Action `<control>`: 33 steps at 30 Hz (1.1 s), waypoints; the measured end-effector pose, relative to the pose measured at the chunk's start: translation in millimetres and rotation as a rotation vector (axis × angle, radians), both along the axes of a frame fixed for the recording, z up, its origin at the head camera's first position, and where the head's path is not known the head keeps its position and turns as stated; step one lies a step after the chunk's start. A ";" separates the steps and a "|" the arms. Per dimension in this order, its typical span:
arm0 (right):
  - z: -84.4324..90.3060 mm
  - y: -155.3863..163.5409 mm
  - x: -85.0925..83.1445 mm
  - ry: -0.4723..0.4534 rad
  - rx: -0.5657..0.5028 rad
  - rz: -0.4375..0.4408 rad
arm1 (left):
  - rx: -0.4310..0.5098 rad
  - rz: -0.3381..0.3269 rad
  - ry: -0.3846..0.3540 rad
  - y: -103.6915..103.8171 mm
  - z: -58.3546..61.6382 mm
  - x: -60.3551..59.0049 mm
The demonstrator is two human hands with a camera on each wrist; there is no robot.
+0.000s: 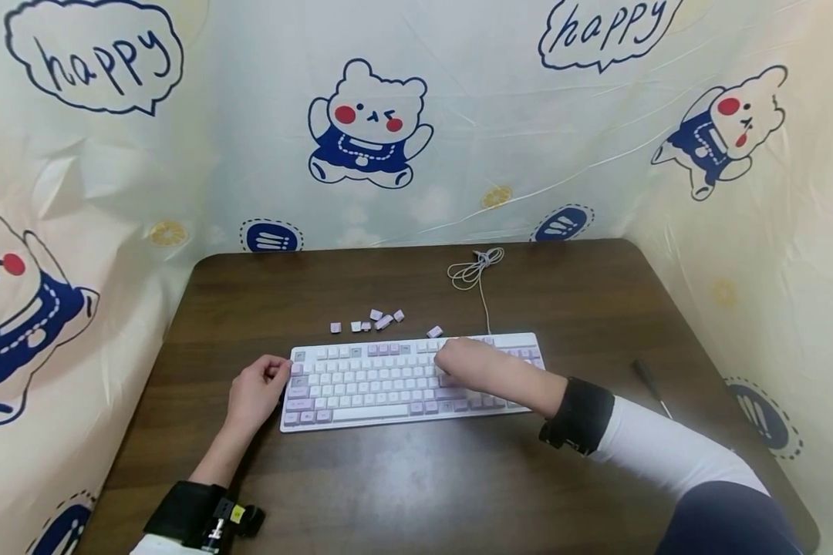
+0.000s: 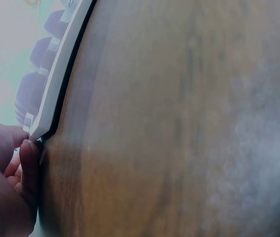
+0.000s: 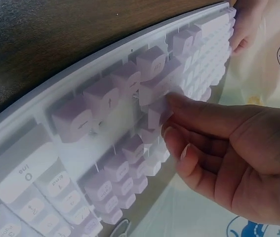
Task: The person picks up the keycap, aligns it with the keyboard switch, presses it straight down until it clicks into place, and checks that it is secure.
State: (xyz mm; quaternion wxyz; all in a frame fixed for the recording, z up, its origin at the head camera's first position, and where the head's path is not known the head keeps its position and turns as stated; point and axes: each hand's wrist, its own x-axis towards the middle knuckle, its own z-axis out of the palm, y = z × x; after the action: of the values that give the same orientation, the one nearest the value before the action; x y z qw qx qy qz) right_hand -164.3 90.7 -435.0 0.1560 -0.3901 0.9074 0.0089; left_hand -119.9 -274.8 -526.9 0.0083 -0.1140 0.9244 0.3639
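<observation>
- White-and-purple keyboard point(image 1: 369, 378) sits mid-table, on the dark wood table point(image 1: 403, 493)
- Left hand point(image 1: 255, 391) has the keyboard's left edge pinched between thumb and finger
- Right hand point(image 1: 473, 364) is pinching a purple keycap point(image 3: 158, 113) over the board, can't tell if it's seated tbh
- Handful of loose keycaps point(image 1: 384, 321) just behind the board
- Bundled cable point(image 1: 475, 271) further back, dark-handled tool point(image 1: 645, 375) off right
</observation>
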 end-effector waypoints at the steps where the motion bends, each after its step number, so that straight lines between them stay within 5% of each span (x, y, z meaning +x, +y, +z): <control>1: 0.3 0.3 0.9 0.004 0.003 -0.001 | -0.001 0.001 0.001 0.3 -0.2 -0.1; 8: 0.3 -1.2 5.5 0.063 -0.002 0.047 | 0.002 0.002 0.001 1.8 -0.1 0.3; 33: -4.5 -20.1 -6.9 0.023 0.086 0.076 | 0.004 -0.002 -0.010 -0.1 -1.8 -0.6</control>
State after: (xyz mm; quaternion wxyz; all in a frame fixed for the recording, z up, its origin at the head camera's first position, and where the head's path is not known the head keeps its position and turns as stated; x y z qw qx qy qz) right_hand -171.2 70.6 -439.5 0.1617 -0.4171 0.8924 0.0585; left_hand -120.5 -274.9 -528.7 0.0136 -0.1148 0.9237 0.3653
